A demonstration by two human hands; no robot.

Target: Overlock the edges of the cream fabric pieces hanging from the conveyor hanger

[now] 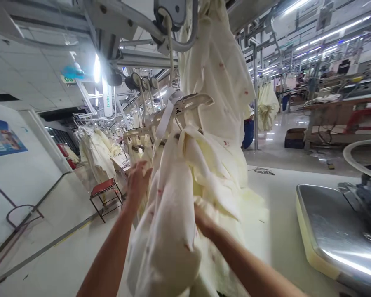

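Observation:
A bundle of cream fabric pieces [173,214] with small red marks hangs from a white clamp hanger [185,105] on an overhead conveyor rail. My left hand [138,179] reaches up at the left side of the bundle, fingers curled against the cloth. My right hand [204,220] is pushed into the folds lower down on the right, its fingers buried in the fabric. More cream cloth [219,74] hangs behind, from higher up.
A sewing machine's steel bed [330,227] sits on the white table [275,247] at right. A red stool [104,192] stands on the aisle floor at left. Further hangers with cream garments [94,152] line the rail. Worktables fill the far right.

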